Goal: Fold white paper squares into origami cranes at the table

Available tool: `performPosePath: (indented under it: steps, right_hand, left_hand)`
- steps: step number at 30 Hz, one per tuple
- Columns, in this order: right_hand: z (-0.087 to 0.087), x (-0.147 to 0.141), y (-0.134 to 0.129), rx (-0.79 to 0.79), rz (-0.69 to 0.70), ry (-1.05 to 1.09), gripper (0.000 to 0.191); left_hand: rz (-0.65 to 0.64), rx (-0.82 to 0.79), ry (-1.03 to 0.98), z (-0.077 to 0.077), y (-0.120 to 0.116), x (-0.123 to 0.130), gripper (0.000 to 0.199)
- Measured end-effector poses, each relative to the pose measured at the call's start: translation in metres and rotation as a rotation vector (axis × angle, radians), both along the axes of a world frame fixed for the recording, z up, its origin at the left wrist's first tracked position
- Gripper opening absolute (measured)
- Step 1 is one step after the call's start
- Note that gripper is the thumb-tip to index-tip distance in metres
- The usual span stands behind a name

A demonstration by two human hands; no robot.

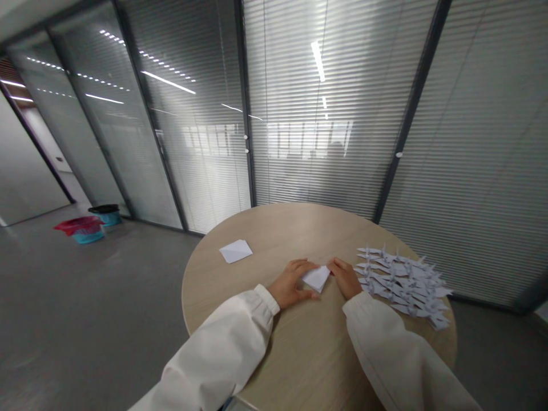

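Note:
A small folded white paper (317, 278) lies on the round wooden table (299, 222) between my two hands. My left hand (296, 283) rests at its left side, thumb and fingers spread apart around it, fingertips touching its upper edge. At the paper's upper right corner, my right hand (345, 277) has its fingers pressed together on the corner. Several folded white paper cranes (402, 282) sit in close rows to the right of my right hand. Farther left lies a small stack of white paper squares (236, 251), touched by neither hand.
Glass partitions with blinds (317, 171) stand right behind the table. On the grey floor at the left are a blue bin with a red liner (83, 228) and a blue bin with a black liner (107, 214). A dark-edged object (240, 405) shows at the bottom edge.

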State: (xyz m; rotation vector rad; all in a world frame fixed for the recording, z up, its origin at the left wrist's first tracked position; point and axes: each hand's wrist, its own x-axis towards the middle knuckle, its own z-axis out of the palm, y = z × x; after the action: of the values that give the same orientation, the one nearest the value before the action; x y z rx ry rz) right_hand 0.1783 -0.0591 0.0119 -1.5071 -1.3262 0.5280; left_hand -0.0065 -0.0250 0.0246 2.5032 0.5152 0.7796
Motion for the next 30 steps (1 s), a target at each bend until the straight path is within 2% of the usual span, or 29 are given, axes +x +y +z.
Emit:
performPosePath:
  steps: [10,15,20,22,24,27,30]
  right_hand:
    - [-0.002,-0.004,0.001,0.013,0.051,-0.028,0.02]
    - [-0.002,-0.007,-0.001,0.037,0.131,-0.021,0.027]
    - [-0.004,-0.012,-0.003,0.122,0.161,0.05,0.026]
    - [-0.002,-0.014,-0.004,0.2,0.143,0.057,0.04]
    - [0.002,-0.015,-0.007,0.295,0.168,-0.043,0.05]
    - [0.006,-0.018,-0.012,0.408,0.249,-0.27,0.038]
    - [0.005,-0.02,-0.014,0.404,0.296,-0.38,0.034]
  left_hand:
    - [0.073,-0.14,-0.031,0.003,-0.003,0.001,0.039]
    - [0.172,-0.176,-0.032,0.0,0.002,0.001,0.033]
    - [0.349,-0.257,-0.042,-0.008,0.011,0.0,0.027]
    - [0.356,-0.301,-0.1,-0.01,0.014,0.0,0.025]
    - [0.364,-0.344,-0.155,-0.011,0.017,0.0,0.023]
    - [0.376,-0.429,-0.222,-0.014,0.021,0.0,0.024]
    - [0.35,-0.529,-0.295,-0.018,0.026,-0.001,0.026]
